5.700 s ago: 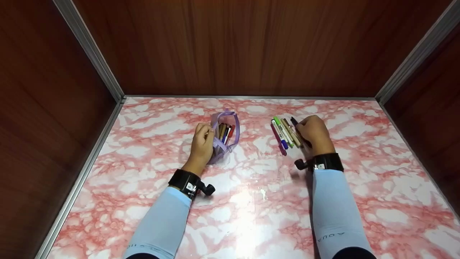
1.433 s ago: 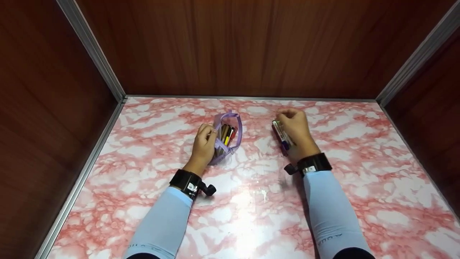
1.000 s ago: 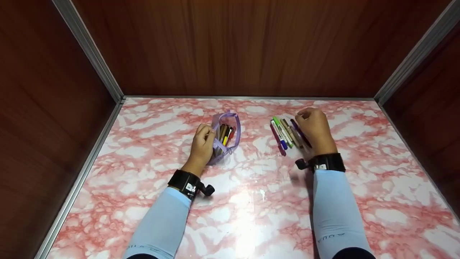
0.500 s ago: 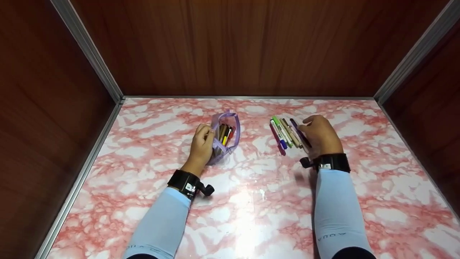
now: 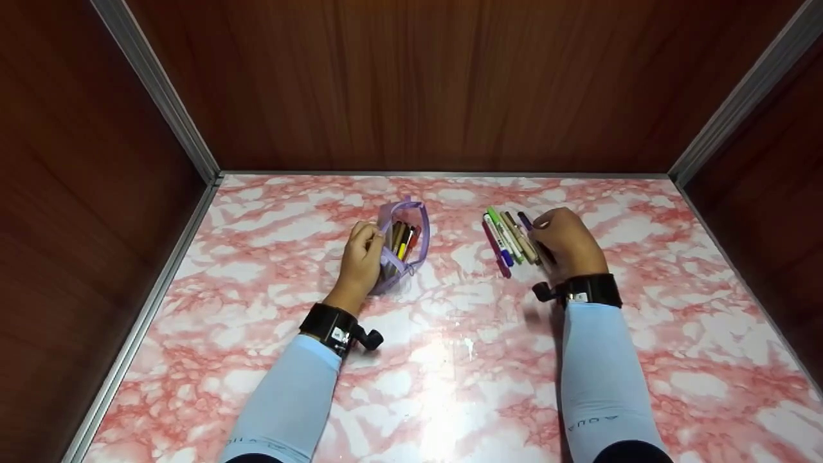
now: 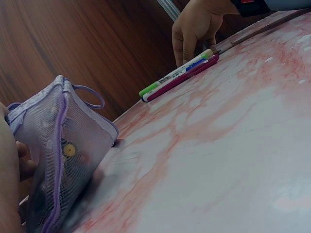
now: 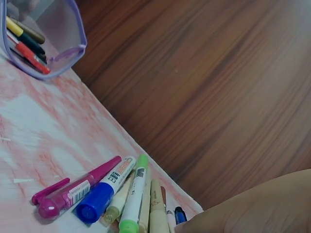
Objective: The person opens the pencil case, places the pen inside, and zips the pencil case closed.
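A purple mesh pencil case stands with its mouth spread, several pens and markers inside. My left hand pinches its left rim. Right of it, several pens lie side by side on the table: a magenta pen, a white marker with a blue cap, a white and green marker and tan pens. At the row's right end, my right hand has thumb and fingers curled at a dark purple pen, covering its lower part.
The table has a red and white marbled top. Brown wood-grain panels close it in at the back and both sides, with grey metal strips at the corners. Both wrists wear black camera bands.
From over the left pens, my right hand moved right, drew back a little, then closed in on the dark pen. A yellow marker shows in the case since the oldest frame. Left hand still.
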